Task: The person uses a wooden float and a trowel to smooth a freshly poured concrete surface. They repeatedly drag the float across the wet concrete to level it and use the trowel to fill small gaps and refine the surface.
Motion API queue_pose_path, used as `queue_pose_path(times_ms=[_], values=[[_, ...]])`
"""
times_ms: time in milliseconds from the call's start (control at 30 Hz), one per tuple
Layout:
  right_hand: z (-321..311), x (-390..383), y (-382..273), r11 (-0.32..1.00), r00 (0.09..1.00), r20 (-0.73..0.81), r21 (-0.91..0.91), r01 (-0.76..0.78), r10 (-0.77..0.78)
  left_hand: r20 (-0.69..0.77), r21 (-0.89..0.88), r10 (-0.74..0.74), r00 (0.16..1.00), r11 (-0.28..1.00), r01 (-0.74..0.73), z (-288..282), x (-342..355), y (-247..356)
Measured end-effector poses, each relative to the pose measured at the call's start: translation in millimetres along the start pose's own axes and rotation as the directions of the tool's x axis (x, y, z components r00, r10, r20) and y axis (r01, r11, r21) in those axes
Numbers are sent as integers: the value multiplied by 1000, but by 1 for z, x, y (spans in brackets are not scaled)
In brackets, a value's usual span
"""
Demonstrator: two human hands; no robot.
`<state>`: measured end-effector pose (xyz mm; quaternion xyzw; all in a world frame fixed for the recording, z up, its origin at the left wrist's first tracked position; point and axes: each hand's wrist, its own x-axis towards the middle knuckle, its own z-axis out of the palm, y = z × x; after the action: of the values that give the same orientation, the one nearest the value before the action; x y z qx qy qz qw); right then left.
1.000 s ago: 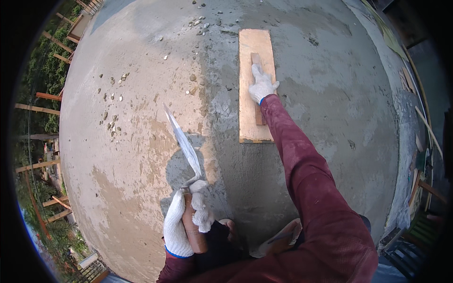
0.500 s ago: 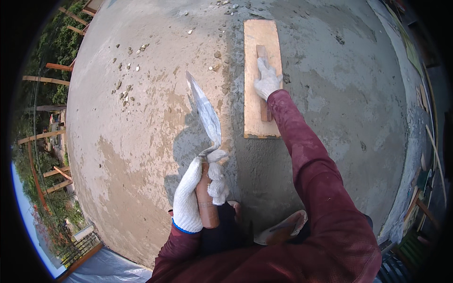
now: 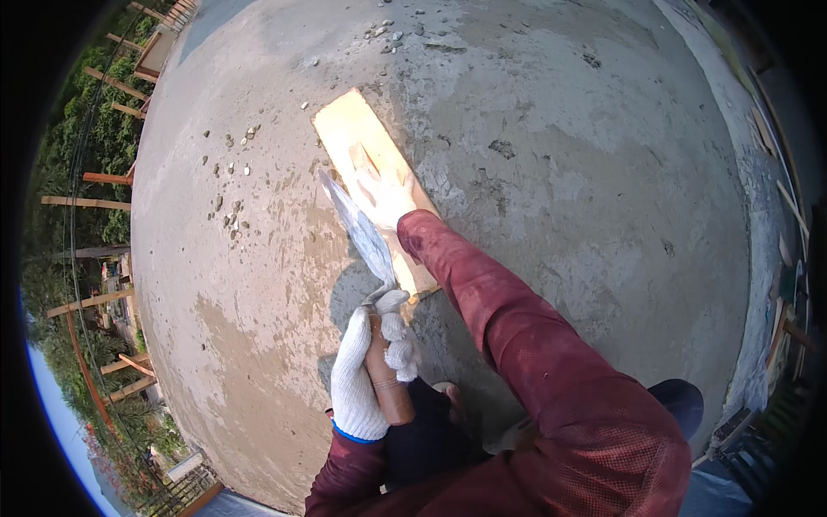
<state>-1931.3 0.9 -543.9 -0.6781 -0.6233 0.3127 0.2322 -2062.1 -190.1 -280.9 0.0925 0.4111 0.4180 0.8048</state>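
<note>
Building site: wet concrete slab [image 3: 551,172], timber props [image 3: 86,202]

Sunlit wet concrete slab [image 3: 560,172] outdoors

Grey concrete slab [image 3: 603,215] fills most of view, surface mottled wet and dry. Loose pebbles [image 3: 231,211] scattered at left; more pebbles [image 3: 383,30] near top edge. Wooden poles [image 3: 86,202] stick out past slab's left rim, green trees [image 3: 108,129] behind them. Planks [image 3: 788,207] lie along right edge. Railing [image 3: 177,495] at lower left.
</note>
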Motion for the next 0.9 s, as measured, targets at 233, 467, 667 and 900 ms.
queue_pose_path(times_ms=[233, 467, 667, 900], values=[[-48, -190, 72, 905, 925, -148, -202, -374, 350, -2, -212, 37, 999, 977, -36, -2, 10, 8], [-148, -47, 131, 899, 864, -341, -104, -425, 370, 107, -102, -4, 994, 995, 15, -1, 4, 0], [-48, -234, 87, 858, 875, -157, -178, -481, 458, 78, -190, -1, 997, 982, 16, -4, 19, 5], [-169, -54, 168, 843, 825, -433, -224, -488, 363, 9, 136, 37, 999, 990, -38, -5, 2, -17]])
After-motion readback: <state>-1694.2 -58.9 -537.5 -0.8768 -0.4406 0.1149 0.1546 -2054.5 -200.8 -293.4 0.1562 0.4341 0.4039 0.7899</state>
